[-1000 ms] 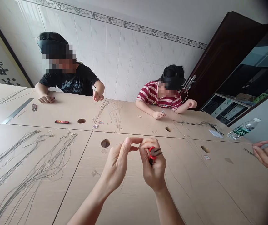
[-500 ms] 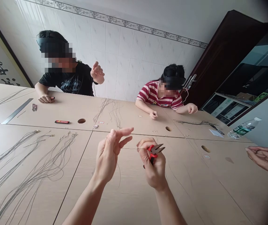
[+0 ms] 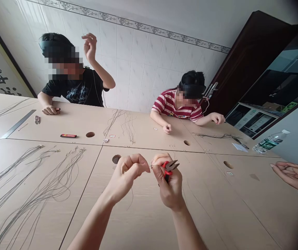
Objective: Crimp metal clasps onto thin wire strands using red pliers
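Note:
Red-handled pliers [image 3: 170, 167] rest in my right hand [image 3: 170, 184], their jaws apart and pointing up to the right. The thumb and forefinger of that hand also pinch a small piece with a thin wire. Just left of it, my left hand [image 3: 128, 175] is closed, its fingertips pinched close to the small piece. A thin wire [image 3: 132, 198] hangs below my left hand. Whatever lies between the left fingertips is too small to make out.
Bundles of thin wires [image 3: 41, 189] cover the left of the table [image 3: 128, 229]. Two people sit opposite, and another person's hands [image 3: 296, 175] are at the right edge. A bottle [image 3: 271, 141], a ruler [image 3: 18, 124], a red-and-black box [image 3: 68, 135] and table holes are farther off.
My left hand has closed from spread fingers into a pinch beside my right hand, uncovering a table hole. The person at the back left has raised a hand.

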The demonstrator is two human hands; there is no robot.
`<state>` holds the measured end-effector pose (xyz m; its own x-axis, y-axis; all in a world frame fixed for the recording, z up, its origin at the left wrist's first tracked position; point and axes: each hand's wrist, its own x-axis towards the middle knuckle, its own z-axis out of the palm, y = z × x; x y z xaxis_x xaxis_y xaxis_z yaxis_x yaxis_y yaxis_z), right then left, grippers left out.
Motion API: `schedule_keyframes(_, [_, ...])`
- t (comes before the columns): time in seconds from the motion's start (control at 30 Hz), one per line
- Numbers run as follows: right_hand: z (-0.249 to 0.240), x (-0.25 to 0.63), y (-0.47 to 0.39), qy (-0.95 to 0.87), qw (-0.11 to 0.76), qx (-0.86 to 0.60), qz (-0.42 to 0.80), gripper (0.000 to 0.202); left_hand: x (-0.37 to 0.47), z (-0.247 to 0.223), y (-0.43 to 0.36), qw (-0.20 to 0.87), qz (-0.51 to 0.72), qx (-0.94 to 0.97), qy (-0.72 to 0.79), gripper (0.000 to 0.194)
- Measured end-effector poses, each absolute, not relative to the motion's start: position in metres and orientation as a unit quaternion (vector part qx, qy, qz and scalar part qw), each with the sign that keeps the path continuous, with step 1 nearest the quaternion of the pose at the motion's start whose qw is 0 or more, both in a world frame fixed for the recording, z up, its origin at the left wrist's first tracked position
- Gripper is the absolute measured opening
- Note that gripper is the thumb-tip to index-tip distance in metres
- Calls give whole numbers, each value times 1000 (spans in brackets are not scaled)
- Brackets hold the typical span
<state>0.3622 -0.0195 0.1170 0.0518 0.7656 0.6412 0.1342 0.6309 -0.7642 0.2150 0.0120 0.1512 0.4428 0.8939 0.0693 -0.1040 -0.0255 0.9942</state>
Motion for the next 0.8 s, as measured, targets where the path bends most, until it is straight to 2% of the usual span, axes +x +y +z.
schedule_keyframes(0.27, [115, 362, -19, -644, 625, -352, 265, 15, 216, 151, 16, 670, 403, 533, 325, 11])
schedule_keyframes(0.63, [116, 365, -20, -657, 609, -359, 263, 14, 214, 152, 16, 666, 409, 532, 324, 12])
schedule_keyframes(0.8, [115, 363, -20, -651, 614, -363, 261, 14, 214, 148, 16, 637, 425, 549, 335, 20])
